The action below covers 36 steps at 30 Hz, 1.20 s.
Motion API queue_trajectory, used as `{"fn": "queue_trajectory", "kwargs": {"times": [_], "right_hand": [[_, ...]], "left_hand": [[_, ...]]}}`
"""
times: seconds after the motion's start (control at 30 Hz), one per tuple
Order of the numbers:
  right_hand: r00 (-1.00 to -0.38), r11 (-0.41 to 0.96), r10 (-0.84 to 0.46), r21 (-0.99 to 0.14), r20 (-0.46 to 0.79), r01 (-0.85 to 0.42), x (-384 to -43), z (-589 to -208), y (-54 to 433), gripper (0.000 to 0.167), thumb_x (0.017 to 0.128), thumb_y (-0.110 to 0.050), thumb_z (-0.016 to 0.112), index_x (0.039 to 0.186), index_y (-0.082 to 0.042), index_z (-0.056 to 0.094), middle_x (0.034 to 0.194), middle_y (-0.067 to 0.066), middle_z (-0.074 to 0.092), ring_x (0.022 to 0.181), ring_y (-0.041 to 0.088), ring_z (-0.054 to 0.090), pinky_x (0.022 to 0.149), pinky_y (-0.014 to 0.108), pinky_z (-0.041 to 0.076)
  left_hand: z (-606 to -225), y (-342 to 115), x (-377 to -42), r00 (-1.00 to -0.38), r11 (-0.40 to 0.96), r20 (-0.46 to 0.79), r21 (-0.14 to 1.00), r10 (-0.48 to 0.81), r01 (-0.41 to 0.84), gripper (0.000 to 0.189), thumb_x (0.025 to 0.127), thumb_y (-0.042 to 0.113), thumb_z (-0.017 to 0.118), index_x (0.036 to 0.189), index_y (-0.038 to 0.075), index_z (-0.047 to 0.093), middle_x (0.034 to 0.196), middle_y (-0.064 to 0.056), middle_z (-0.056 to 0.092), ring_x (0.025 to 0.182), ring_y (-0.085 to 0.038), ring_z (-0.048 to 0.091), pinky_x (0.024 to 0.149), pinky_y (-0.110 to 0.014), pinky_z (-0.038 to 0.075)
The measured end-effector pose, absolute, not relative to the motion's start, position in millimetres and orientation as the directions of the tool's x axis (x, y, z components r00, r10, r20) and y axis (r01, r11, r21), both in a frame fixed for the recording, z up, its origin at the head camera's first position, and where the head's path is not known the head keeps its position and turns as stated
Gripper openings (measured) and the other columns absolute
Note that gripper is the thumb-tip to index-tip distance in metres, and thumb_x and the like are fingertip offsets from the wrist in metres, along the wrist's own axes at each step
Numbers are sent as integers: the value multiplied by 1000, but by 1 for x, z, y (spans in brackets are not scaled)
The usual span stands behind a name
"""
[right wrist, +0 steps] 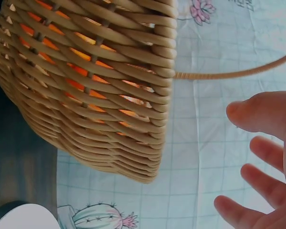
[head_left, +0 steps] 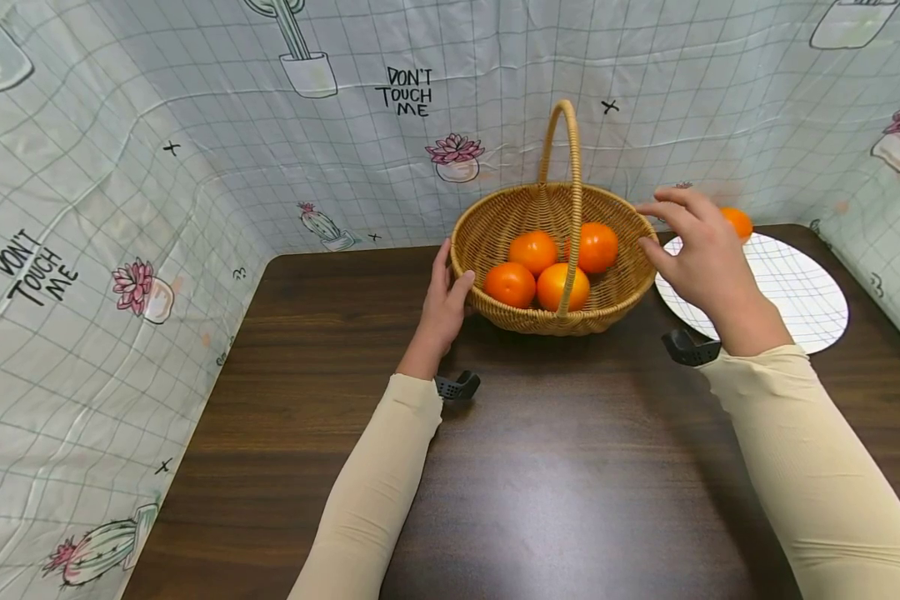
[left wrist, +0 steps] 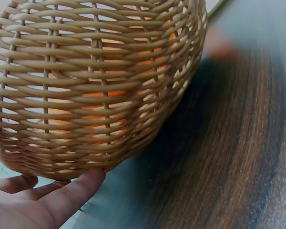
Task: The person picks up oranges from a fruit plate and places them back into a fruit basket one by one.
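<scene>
A wicker basket [head_left: 547, 321] with a tall arched handle [head_left: 576, 150] stands near the table's back edge, holding several oranges [head_left: 510, 285]. My left hand [head_left: 444, 308] rests against its left end, thumb near the rim and fingers along the outer side. In the left wrist view, fingertips [left wrist: 93, 176] of that hand lie right at the woven wall. My right hand [head_left: 708, 250] is raised beside the right rim with its fingers spread. The right wrist view shows a gap between those fingers [right wrist: 262, 183] and the basket wall [right wrist: 100, 90]; they hold nothing.
Right of the basket lies a white round plate [head_left: 802, 292] with grid lines. Another orange [head_left: 737, 223] sits at its far side, partly behind my right hand. A patterned cloth [head_left: 375, 167] hangs behind and beside the dark wooden table [head_left: 330, 350].
</scene>
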State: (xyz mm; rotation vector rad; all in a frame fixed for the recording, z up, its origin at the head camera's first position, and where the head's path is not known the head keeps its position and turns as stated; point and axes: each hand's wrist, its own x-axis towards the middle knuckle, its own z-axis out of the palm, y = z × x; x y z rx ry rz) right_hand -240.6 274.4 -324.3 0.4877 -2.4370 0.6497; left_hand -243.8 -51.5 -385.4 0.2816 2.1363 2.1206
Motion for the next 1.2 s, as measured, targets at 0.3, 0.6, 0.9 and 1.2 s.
{"fn": "queue_trajectory", "kwargs": {"times": [0.3,0.6,0.9,1.2], "right_hand": [[-811,832,-188,-348,555,-431,-240,-327,280,35,86,-5,70,120,-3,66,132,21,54,125,41,48,106,56,37],[-823,836,-193,-349,534,-423,-242,-333,287,35,86,-10,70,120,-3,65,130,20,55,121,40,49,104,56,38],[-847,832,-166,-389,505,-395,-245,-340,296,38,89,-17,65,126,-7,63,131,18,55,122,39,49,103,58,38],[-856,828,-131,-420,501,-372,-250,-345,307,38,91,-18,60,128,-6,62,133,19,53,123,40,48,100,59,38]], "left_hand": [[-384,-51,-245,-976,3,45,999,214,47,67,103,25,44,158,27,4,161,-14,19,138,-42,38,100,-58,45],[-384,-51,-245,-977,10,46,999,208,49,67,103,25,42,158,25,3,162,-14,18,138,-42,38,98,-56,47],[-391,-51,-249,-977,8,56,998,208,59,67,103,26,42,158,26,4,162,-13,17,138,-42,38,96,-56,48],[-417,-50,-262,-983,-5,81,997,167,81,65,101,35,46,155,40,10,161,-6,22,137,-37,41,95,-55,49]]}}
